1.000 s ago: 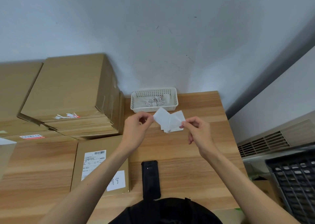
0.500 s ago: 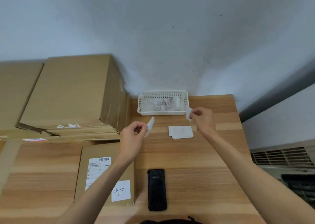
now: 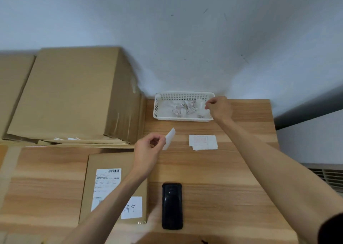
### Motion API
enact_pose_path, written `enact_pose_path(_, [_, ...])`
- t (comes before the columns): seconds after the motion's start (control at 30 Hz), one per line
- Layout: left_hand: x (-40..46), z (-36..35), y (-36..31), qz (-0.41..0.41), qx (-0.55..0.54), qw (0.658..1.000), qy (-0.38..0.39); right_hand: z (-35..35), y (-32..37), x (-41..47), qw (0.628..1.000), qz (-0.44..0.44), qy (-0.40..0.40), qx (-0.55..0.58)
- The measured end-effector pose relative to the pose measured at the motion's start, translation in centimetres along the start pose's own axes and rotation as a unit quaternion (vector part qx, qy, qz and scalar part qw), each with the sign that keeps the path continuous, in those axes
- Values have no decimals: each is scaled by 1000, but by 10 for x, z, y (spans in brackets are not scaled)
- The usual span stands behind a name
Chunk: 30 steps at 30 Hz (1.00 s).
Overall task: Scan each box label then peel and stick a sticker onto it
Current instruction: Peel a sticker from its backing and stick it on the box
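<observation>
Against the wall at ten o'clock I see the stack of large cartons, parked out of the working area, I judge as stock awaiting or past labelling. On the desk at seven o'clock lies the flat box with its printed shipping label face up and a handwritten sticker already on its near corner. That puts the label within easy reach of the black handheld scanner at six o'clock.

At twelve o'clock, the white basket holds crumpled backing scraps, so it serves as the bin. My right hand hangs over its right end, its grip pinched on a pale backing strip, ready to drop it. My left hand grips the peeled sticker by one edge, tilted up off the desk so the glue touches nothing. The spare sticker sheets lie at one o'clock.

Against half a second ago, the right hand has travelled from just before the basket to over it, while the left has kept its sticker at about the same spot.
</observation>
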<state>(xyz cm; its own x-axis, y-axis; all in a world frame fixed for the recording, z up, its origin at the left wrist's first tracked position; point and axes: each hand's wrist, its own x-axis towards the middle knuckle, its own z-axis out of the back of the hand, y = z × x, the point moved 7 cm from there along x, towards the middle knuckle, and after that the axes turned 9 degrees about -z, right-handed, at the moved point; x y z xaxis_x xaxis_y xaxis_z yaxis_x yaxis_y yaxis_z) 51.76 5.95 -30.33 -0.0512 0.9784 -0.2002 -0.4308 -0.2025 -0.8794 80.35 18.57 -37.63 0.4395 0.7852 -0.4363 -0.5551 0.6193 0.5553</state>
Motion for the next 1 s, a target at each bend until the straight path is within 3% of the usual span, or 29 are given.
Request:
enact_pose_path(0.23, [4,-2,0,-5,13,1000,-5,8,-11,-12,998,-20,-26,62])
enact_pose_path(0.53, [-20,-18,-23,-113,77,991,8,-19,-4,-154,973,10,129,193])
enact_pose_path(0.77, [-59,-24,-32,-222,150,963,-5,-27,-15,-205,964,-25,137,228])
enact_pose_path(0.9, [-75,-18,-21,-235,162,958,7,-29,-18,-223,964,-25,141,224])
enact_pose_path(1.0, [-86,1,-4,-181,108,977,-2,-32,-19,-233,962,-23,142,232])
